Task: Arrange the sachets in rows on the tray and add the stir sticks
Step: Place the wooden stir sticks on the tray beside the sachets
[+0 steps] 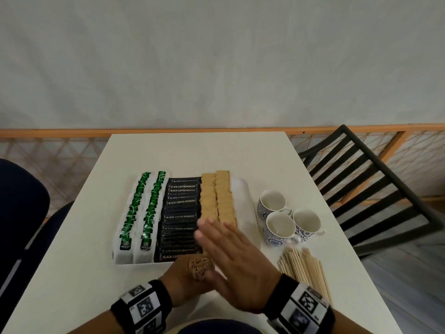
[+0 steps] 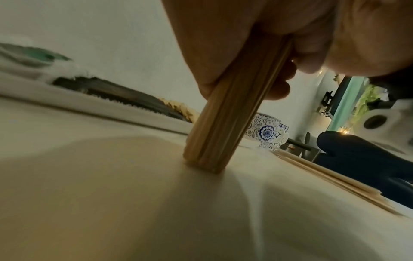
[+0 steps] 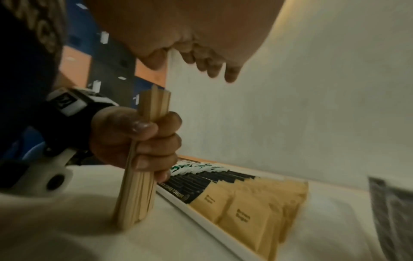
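Observation:
A white tray [image 1: 245, 196] holds two rows of green tea sachets [image 1: 142, 208], a row of black coffee sachets [image 1: 180, 218] and two rows of brown sugar sachets [image 1: 216, 196]. My left hand [image 1: 190, 280] grips a bundle of wooden stir sticks [image 1: 200, 268] standing upright, its lower end on the table just in front of the tray. The right wrist view shows the bundle [image 3: 138, 194] with the left hand's fingers [image 3: 156, 141] wrapped round it. My right hand [image 1: 228, 251] is flat, with straight fingers, a little above the bundle's top and not touching it.
More loose stir sticks [image 1: 305, 271] lie on the table at the right front. Three blue-patterned cups [image 1: 286, 218] stand right of the tray. A black chair [image 1: 375, 189] is at the table's right side, and a dark chair [image 1: 21, 201] at the left.

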`<act>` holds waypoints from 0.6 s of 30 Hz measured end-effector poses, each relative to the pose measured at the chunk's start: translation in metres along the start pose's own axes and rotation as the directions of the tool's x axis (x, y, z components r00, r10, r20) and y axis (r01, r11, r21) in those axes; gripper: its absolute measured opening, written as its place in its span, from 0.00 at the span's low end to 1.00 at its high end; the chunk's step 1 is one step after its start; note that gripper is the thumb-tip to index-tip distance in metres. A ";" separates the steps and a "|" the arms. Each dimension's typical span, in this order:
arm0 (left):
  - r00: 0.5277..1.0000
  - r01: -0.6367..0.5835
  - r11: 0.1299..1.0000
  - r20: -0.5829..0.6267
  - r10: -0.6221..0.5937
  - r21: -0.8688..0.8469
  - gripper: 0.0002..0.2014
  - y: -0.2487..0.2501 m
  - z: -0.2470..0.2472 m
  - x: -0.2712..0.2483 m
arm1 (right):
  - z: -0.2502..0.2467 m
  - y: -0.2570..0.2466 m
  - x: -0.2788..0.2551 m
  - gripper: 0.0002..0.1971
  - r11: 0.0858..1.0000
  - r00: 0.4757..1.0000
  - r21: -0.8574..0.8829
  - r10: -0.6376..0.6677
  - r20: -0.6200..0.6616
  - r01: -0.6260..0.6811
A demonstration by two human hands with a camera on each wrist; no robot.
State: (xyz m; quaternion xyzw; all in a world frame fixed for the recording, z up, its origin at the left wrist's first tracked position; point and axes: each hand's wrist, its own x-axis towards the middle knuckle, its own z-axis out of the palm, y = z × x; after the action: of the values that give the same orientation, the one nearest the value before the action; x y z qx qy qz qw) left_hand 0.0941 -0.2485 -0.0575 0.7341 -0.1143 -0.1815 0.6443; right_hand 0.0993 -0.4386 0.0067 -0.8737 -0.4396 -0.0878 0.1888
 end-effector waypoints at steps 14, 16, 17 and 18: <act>0.993 -0.056 0.928 -0.120 0.012 -0.369 0.27 0.062 -0.020 0.024 | 0.010 0.009 0.029 0.42 0.764 0.926 0.556 0.375 0.033 -0.329; 0.987 -0.098 0.894 -0.156 0.032 -0.437 0.26 0.079 -0.021 0.028 | 0.010 0.012 0.044 0.40 0.707 0.904 0.613 0.427 0.029 -0.353; 0.986 -0.081 0.886 -0.169 0.003 -0.457 0.29 0.086 -0.024 0.030 | 0.006 0.013 0.050 0.40 0.674 0.898 0.648 0.438 0.036 -0.354; 0.984 -0.064 0.873 -0.176 -0.026 -0.483 0.33 0.089 -0.026 0.033 | 0.004 0.014 0.056 0.40 0.643 0.898 0.679 0.436 0.056 -0.355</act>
State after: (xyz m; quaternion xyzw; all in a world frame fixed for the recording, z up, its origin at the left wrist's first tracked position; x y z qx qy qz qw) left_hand 0.1409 -0.2509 0.0287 0.5606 -0.0145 -0.1320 0.8174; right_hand 0.1442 -0.4031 0.0171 -0.8133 -0.2278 0.0715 0.5306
